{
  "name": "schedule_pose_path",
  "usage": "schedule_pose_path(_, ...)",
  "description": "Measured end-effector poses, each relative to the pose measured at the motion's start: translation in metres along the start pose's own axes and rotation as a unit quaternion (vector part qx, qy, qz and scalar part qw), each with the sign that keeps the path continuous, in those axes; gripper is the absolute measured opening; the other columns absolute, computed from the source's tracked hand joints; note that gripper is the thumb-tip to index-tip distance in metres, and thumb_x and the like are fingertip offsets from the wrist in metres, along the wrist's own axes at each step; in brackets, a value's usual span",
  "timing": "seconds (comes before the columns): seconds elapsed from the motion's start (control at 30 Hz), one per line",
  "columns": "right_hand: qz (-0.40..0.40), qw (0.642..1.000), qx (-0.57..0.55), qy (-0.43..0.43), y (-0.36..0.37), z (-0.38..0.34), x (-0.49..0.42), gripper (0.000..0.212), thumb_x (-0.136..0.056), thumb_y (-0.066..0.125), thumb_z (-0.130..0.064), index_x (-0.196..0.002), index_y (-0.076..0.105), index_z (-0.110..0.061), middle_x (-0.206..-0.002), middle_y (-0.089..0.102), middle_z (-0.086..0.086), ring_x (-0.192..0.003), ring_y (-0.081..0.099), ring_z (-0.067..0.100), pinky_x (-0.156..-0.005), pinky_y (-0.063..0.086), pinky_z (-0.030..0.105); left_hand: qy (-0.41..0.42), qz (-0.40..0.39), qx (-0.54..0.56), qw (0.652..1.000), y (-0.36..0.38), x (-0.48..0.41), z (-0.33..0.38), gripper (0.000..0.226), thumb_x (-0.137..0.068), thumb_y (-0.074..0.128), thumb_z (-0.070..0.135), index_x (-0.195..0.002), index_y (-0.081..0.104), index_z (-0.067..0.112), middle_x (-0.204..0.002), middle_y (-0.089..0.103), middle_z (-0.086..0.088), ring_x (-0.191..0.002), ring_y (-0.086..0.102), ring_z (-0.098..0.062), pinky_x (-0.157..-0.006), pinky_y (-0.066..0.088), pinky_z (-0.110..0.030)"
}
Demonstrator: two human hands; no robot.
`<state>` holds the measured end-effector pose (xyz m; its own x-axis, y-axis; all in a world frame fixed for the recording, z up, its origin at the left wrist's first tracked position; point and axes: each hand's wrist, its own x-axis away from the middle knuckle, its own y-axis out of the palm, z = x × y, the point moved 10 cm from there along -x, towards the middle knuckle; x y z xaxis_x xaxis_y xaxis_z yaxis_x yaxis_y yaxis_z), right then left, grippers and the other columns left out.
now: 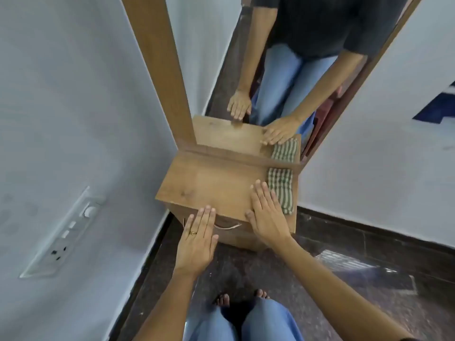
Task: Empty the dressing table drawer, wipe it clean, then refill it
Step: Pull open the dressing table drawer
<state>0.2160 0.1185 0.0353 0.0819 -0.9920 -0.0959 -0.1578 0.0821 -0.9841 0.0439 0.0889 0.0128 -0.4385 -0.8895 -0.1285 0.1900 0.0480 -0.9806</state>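
A small wooden dressing table (211,185) stands in a corner under a tall mirror (290,70). Its drawer (234,230) is closed, with a pale curved handle (227,227) on the front. A folded striped cloth (280,190) lies on the right side of the tabletop. My left hand (197,242) hovers flat with straight fingers over the front edge, above the drawer. My right hand (267,212) lies flat with straight fingers on the tabletop, just left of the cloth. Neither hand holds anything.
White walls close in on the left and right. A switch and socket panel (64,232) is on the left wall. The floor (357,267) is dark polished stone. My knees and bare feet (241,299) are in front of the table. The mirror reflects my arms and legs.
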Motion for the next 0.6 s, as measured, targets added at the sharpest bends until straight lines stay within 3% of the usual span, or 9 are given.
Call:
schedule_pose_path(0.17,0.058,0.998,0.025,-0.010,0.007,-0.001,0.002,0.060,-0.098,0.025,-0.038,-0.147,0.030,-0.004,-0.156,0.024,0.015,-0.147,0.014,0.025,-0.120,0.006,0.038,0.015,0.018,-0.028,0.999,0.052,0.020,0.003,0.057,-0.099,0.022,0.033,-0.149,0.023,0.006,-0.156,0.020,-0.010,-0.145,0.019,-0.022,-0.116,0.019,-0.043)
schedule_pose_path(0.33,0.090,0.996,0.013,-0.018,0.005,-0.001,0.007,0.061,-0.099,0.018,-0.039,-0.149,0.025,-0.003,-0.158,0.018,0.014,-0.148,0.007,0.022,-0.120,0.000,0.034,-0.002,-0.041,-0.013,0.999,0.091,0.032,0.013,0.057,-0.101,0.012,0.034,-0.149,0.022,0.005,-0.156,0.020,-0.010,-0.145,0.018,-0.021,-0.116,0.016,-0.041)
schedule_pose_path(0.4,0.092,0.995,-0.004,-0.026,0.002,-0.003,0.009,0.061,-0.100,0.017,-0.039,-0.150,0.023,-0.004,-0.159,0.015,0.012,-0.147,0.002,0.019,-0.121,0.000,0.034,-0.009,-0.055,0.000,0.998,0.097,0.031,0.017,0.057,-0.100,0.017,0.033,-0.148,0.023,0.004,-0.156,0.021,-0.010,-0.145,0.019,-0.022,-0.116,0.014,-0.040)
schedule_pose_path(0.5,0.094,0.995,-0.025,-0.039,-0.001,-0.005,0.019,0.060,-0.100,0.018,-0.039,-0.150,0.022,-0.006,-0.159,0.014,0.010,-0.147,0.001,0.016,-0.121,0.001,0.033,-0.030,-0.062,0.017,0.997,0.095,0.023,0.020,0.060,-0.097,0.017,0.034,-0.150,0.019,0.006,-0.157,0.019,-0.007,-0.146,0.015,-0.021,-0.117,0.004,-0.037)
schedule_pose_path(0.6,0.087,0.995,-0.021,-0.051,0.001,-0.010,0.032,0.058,-0.100,0.022,-0.036,-0.148,0.028,-0.005,-0.157,0.021,0.011,-0.147,0.012,0.021,-0.121,0.011,0.036,-0.051,-0.070,0.036,0.996,0.086,0.014,0.025,0.067,-0.092,0.005,0.041,-0.151,0.014,0.009,-0.158,0.018,-0.005,-0.147,0.006,-0.019,-0.118,-0.008,-0.032)
